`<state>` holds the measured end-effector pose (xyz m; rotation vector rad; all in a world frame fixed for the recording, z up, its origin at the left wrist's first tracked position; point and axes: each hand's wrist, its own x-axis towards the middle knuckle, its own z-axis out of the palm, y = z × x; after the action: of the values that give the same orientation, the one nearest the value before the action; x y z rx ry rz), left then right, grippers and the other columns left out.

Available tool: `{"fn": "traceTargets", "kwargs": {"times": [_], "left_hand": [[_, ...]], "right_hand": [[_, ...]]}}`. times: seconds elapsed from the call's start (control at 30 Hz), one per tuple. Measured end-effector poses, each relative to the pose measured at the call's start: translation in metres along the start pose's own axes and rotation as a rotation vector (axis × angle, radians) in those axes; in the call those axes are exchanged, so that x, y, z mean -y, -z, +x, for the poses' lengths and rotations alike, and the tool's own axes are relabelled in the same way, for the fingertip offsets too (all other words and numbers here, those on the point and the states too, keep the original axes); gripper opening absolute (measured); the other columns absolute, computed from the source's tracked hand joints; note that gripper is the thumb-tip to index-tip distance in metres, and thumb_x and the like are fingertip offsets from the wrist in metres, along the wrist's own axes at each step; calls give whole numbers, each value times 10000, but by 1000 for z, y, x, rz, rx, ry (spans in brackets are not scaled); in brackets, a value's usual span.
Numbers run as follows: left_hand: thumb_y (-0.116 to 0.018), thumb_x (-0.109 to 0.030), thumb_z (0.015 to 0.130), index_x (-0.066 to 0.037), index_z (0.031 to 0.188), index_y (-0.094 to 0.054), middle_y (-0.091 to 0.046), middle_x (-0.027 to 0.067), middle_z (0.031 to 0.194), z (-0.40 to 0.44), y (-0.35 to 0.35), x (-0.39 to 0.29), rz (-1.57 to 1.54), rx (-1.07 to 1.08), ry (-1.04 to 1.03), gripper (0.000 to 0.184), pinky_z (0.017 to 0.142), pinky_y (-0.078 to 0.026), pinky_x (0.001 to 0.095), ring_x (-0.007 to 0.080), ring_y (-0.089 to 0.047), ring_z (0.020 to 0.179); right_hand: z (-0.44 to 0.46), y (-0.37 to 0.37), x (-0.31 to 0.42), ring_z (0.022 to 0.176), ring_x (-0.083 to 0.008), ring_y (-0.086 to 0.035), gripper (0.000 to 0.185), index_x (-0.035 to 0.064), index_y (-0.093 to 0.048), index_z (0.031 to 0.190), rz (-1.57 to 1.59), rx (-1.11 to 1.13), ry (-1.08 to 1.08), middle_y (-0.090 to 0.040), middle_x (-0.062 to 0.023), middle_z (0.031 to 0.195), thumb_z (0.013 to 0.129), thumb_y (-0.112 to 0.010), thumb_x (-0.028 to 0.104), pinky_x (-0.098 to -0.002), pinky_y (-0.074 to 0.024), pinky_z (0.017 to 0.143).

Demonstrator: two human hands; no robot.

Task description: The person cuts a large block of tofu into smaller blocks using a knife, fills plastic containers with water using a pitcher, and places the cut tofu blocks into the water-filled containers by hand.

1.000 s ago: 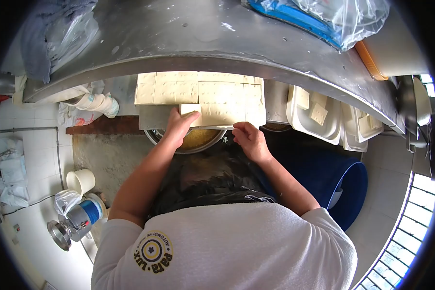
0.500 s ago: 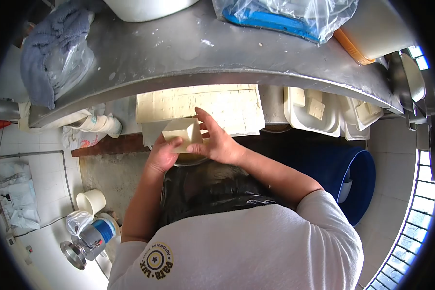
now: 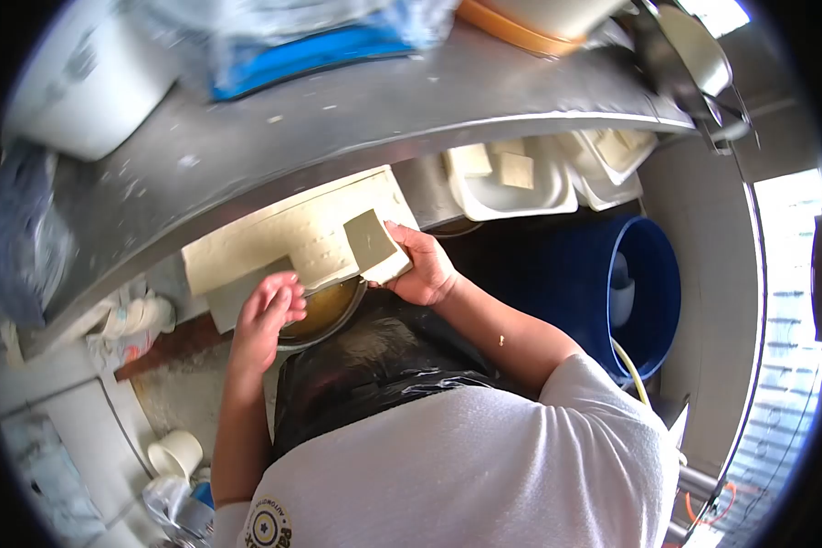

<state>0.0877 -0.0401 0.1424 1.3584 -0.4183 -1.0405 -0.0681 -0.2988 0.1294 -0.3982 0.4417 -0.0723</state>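
Steel shelf overhangs scored slab | block, in both hands earlier, now held by right hand alone over slab's near edge | left hand now apart, half-curled, just short of slab

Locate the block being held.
In the head view, the block is just left of centre, in the right hand, overlapping the pale slab.
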Motion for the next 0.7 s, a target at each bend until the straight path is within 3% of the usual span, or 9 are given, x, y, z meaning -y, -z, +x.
{"fn": "traceTargets", "kwargs": {"times": [0.13,0.23,0.3,0.4,0.47,0.5,0.57,0.6,0.7], "left_hand": [[-601,-297,1069,-8,1229,-632,-662,51,1062,-8,14,38,200,-166,141,331,801,-547,290,124,-636,911],[-601,-304,1064,-24,1190,-649,-662,40,1030,-9,19,58,279,-270,202,311,768,-541,282,108,-618,883],[-599,-320,1062,-40,1185,-652,-657,41,1022,-1,23,70,321,-311,216,311,759,-542,289,104,-603,885],[-613,-346,1053,-36,1170,-648,-652,34,1010,17,25,86,406,-414,228,333,730,-518,268,78,-582,861],[-632,-320,1041,28,1128,-642,-680,84,1027,32,25,97,415,-579,136,359,846,-509,325,173,-640,936],[-632,-320,1041,28,1128,-642,-680,84,1027,41,26,104,419,-584,135,359,846,-509,325,173,-640,936],[-653,-419,1012,70,1161,-632,-670,193,1138,58,25,115,585,-698,82,511,973,-485,421,306,-634,1097],[-653,-419,1012,70,1161,-632,-670,193,1138,64,19,115,587,-703,84,511,973,-485,421,306,-634,1097],[-665,-522,972,98,1278,-573,-605,284,1278,81,-9,116,1021,-644,175,698,1076,-424,487,408,-566,1243]], "right_hand": [[-28,39,49,1093,-246,-675,375,73,-581,1321,-75,-124,289,-678,-89,1214,994,-672,231,-489,-565,954],[-48,73,120,1098,-231,-667,390,37,-572,1313,-361,-320,551,-677,-108,1188,973,-710,171,-411,-574,922],[-56,95,165,1079,-220,-670,454,31,-577,1318,-511,-438,574,-682,-119,1162,936,-764,189,-386,-565,898],[-50,138,207,1078,-218,-671,511,6,-573,1327,-742,-467,557,-681,-118,1162,909,-788,206,-387,-566,882],[-40,157,219,1006,-205,-669,581,38,-570,1364,-928,-506,337,-682,-109,1135,875,-810,240,-384,-569,812],[-35,159,220,1006,-205,-669,581,38,-570,1364,-925,-500,336,-682,-109,1135,875,-810,240,-384,-569,812],[-22,159,218,935,-188,-643,504,91,-615,1313,-1227,-619,57,-670,-80,1128,883,-778,295,-364,-548,771],[-20,155,218,922,-191,-627,563,126,-593,1374,-1341,-640,18,-665,-98,1170,874,-771,312,-367,-543,715],[-17,147,218,942,-206,-640,646,105,-543,1438,-1498,-661,-52,-659,-119,1196,864,-761,306,-380,-570,707]]}}
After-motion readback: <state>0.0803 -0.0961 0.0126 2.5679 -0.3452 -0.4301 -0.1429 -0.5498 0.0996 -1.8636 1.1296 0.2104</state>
